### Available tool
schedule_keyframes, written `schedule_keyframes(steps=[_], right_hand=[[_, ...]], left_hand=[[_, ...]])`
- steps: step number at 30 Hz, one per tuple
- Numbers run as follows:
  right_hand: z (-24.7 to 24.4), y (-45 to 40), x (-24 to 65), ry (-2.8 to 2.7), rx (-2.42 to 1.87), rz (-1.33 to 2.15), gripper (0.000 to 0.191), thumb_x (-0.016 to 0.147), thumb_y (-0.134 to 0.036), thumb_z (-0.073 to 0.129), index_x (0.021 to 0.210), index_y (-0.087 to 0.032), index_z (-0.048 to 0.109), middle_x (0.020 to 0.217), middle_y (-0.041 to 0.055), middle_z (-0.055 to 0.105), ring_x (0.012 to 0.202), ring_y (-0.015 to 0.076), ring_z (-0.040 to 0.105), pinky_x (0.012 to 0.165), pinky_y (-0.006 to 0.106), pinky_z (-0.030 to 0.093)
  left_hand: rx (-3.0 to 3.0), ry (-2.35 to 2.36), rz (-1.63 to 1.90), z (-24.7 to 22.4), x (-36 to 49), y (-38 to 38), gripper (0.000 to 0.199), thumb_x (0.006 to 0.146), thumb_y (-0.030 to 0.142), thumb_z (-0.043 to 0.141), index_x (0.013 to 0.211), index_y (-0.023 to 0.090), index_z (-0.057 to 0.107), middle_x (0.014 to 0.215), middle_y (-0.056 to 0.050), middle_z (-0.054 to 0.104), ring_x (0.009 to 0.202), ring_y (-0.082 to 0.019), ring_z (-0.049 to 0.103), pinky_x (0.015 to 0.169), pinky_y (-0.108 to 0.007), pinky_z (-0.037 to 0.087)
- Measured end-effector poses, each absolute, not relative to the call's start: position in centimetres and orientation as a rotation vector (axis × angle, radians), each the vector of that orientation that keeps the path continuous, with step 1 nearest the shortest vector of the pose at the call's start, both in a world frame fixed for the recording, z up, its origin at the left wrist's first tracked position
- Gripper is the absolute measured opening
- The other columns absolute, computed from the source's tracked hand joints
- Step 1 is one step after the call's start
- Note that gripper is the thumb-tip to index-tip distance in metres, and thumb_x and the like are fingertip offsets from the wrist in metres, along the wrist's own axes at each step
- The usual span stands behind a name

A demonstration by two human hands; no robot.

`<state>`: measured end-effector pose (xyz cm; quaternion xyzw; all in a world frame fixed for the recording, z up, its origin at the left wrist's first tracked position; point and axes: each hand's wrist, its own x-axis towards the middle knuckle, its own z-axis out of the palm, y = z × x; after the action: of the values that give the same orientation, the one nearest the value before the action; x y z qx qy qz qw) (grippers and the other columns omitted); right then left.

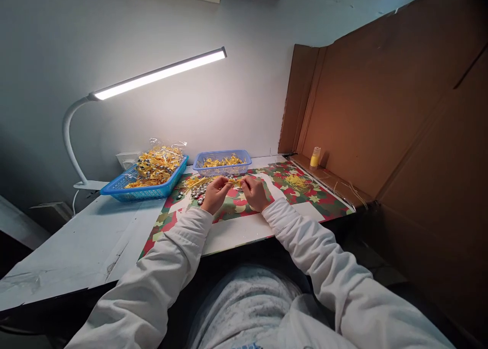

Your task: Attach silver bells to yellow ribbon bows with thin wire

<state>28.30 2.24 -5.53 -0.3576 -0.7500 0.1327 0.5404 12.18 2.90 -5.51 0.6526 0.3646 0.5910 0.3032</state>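
Note:
My left hand (216, 194) and my right hand (255, 192) meet above the patterned sheet, their fingertips pinched on a small yellow ribbon piece (235, 183) stretched between them. The fingers partly cover it, so its full shape is hidden. Just beyond my left hand lie several small silver bells (199, 190) and a bunch of thin yellow strands (196, 182). A blue-violet basket (222, 156) holding small yellow pieces stands behind both hands. To the right, a loose pile of yellow strings (296, 182) rests on the sheet.
At the left stands a bright blue basket (141, 192) heaped with yellow ribbon pieces and clear plastic. A lit desk lamp (160, 74) reaches over the table. Cardboard panels (381, 95) wall off the right side, with a small yellow-filled bottle (315, 157) beside them.

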Motion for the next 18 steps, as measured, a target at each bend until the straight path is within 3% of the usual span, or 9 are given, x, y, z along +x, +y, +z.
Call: schedule_keyframes(steps=[4,10,14,18], right_hand=[[-5.6,2.3,28.3,-1.78,-0.872,0.279,0.024,0.092,-0.034,0.036,0.077,-0.021,0.049,0.064,-0.0007,0.053,0.057,0.0134,0.046,0.057,0.025,0.033],[-5.8,2.4,28.7,-1.909,-0.957,0.114,0.025,0.094,-0.029,0.035,0.078,-0.02,0.052,0.063,-0.0001,0.054,0.059,0.0136,0.047,0.06,0.024,0.033],[-5.8,2.8,28.8,-2.11,-0.93,-0.074,0.024,0.095,-0.026,0.039,0.08,-0.019,0.056,0.069,0.0015,0.058,0.063,0.0138,0.047,0.067,0.025,0.033],[-5.6,3.2,29.0,-2.248,-0.88,-0.121,0.025,0.096,-0.021,0.038,0.081,-0.019,0.058,0.076,0.0031,0.063,0.067,0.0139,0.049,0.066,0.025,0.032]], left_hand=[[1.768,1.012,1.609,-5.4,12.2,2.9,0.02,0.073,0.035,0.065,0.071,0.017,0.058,0.067,0.002,0.056,0.063,-0.011,0.05,0.06,-0.024,0.04],[1.575,1.028,1.601,-4.1,12.1,2.0,0.019,0.068,0.033,0.057,0.082,0.02,0.057,0.084,-0.002,0.064,0.063,-0.012,0.054,0.052,-0.022,0.04],[1.477,1.034,1.386,-3.1,11.8,1.3,0.033,0.072,0.051,0.054,0.066,0.018,0.055,0.074,-0.004,0.062,0.064,-0.014,0.055,0.049,-0.022,0.042],[1.587,1.131,1.147,-2.7,11.5,0.9,0.043,0.06,0.056,0.071,0.055,0.016,0.056,0.058,-0.001,0.053,0.058,-0.014,0.053,0.046,-0.021,0.041]])
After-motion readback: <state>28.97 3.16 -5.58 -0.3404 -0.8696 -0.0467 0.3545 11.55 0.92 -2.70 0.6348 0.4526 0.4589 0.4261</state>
